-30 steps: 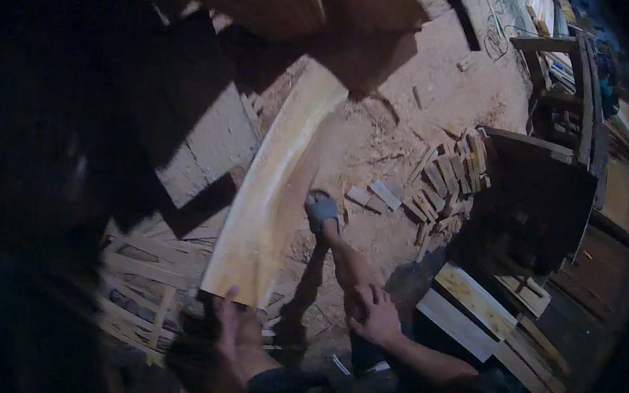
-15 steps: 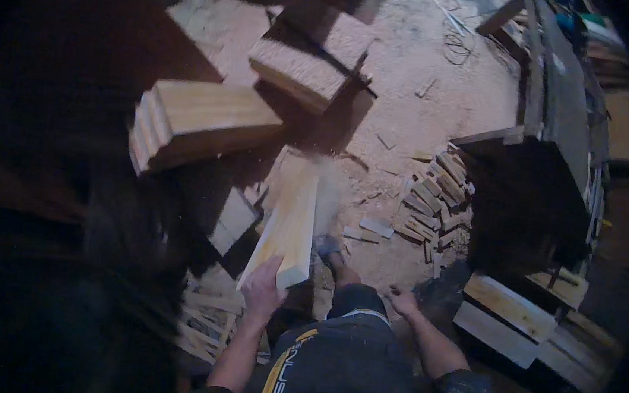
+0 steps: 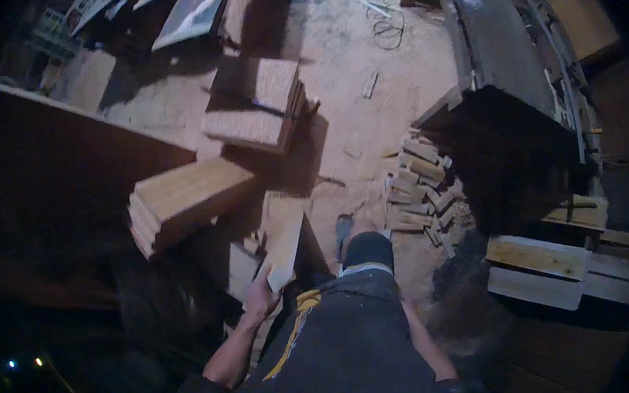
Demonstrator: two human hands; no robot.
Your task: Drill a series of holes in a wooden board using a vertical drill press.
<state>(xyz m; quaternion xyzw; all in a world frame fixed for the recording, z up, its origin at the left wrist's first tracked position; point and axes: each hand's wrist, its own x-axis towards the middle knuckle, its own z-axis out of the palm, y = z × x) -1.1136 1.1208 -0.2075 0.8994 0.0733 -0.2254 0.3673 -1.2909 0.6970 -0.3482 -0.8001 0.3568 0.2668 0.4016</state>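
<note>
I've got the left hand clasping 1 wooden plank by its near end, the rest stretching away beyond the fingers: pale, yellowish, straight-edged. Right forearm's showing; its fingers I can't make out.

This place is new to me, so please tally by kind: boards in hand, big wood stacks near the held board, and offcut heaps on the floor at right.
Board in the left hand: 1
Wood stacks: 2 (nearer stack, farther stack)
Offcut heap: 1
Total: 4
</note>
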